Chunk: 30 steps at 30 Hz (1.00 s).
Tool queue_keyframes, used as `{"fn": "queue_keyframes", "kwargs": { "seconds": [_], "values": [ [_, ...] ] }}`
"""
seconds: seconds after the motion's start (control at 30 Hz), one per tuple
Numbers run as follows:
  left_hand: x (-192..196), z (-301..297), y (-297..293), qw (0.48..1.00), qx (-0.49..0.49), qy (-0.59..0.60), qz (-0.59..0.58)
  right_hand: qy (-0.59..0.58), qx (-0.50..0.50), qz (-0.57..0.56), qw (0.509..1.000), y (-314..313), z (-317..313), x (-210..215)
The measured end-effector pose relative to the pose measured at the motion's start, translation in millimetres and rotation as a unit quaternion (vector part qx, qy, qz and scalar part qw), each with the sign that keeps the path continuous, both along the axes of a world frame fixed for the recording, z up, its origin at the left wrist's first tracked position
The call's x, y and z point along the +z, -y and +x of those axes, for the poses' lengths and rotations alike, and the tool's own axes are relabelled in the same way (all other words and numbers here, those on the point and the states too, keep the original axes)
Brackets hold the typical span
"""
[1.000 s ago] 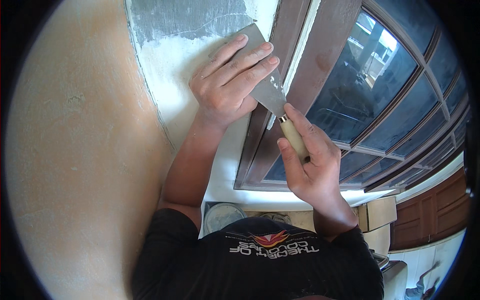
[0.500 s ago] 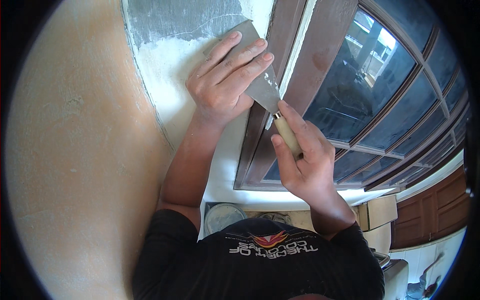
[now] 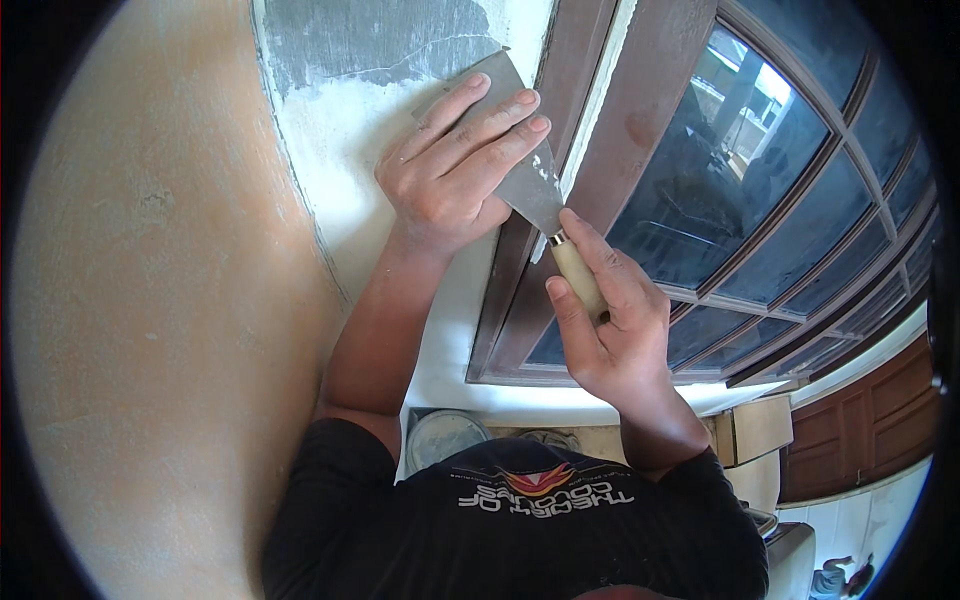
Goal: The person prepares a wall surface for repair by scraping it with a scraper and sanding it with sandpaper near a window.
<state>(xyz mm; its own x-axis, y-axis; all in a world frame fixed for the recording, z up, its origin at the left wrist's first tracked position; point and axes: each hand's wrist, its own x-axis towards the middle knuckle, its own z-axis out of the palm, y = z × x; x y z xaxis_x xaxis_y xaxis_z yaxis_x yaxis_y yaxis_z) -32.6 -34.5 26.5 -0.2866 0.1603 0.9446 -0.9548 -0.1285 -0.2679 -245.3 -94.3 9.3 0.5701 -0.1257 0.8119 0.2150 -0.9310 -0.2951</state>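
Left fingers (image 3: 487, 128) overlie the scraper blade (image 3: 530, 194); right fingers (image 3: 606, 262) grip its handle (image 3: 577, 273).

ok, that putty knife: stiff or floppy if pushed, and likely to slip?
The putty knife probably flexes slightly: its broad metal blade looks thin. Likely light for its size, given the slim handle. Slipping seems unlikely, with the right hand holding the handle and the left hand over the blade.
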Motion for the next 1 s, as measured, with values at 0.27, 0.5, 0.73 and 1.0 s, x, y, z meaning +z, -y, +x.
{"fn": "queue_keyframes", "kwargs": {
  "seconds": [0.27, 0.5, 0.73, 1.0],
  "values": [
    [0.6, -3.9, 2.3, 1.0, -0.008, -0.009, -0.006, -0.013, 0.002, 0.019, 1.0, 1.3, -1.7, 0.5],
    [0.9, -2.7, 0.6, 1.0, 0.0, 0.003, -0.004, -0.055, -0.004, 0.047, 0.997, -3.0, -6.8, 3.1],
    [1.6, -1.6, 2.3, 1.0, -0.001, 0.001, -0.013, -0.063, -0.007, 0.06, 0.996, -4.8, -5.7, 4.9],
    [0.6, -3.6, 2.7, 1.0, 0.007, -0.001, -0.017, 0.0, 0.004, 0.02, 1.0, 3.0, 2.6, -4.4]
  ]
}}
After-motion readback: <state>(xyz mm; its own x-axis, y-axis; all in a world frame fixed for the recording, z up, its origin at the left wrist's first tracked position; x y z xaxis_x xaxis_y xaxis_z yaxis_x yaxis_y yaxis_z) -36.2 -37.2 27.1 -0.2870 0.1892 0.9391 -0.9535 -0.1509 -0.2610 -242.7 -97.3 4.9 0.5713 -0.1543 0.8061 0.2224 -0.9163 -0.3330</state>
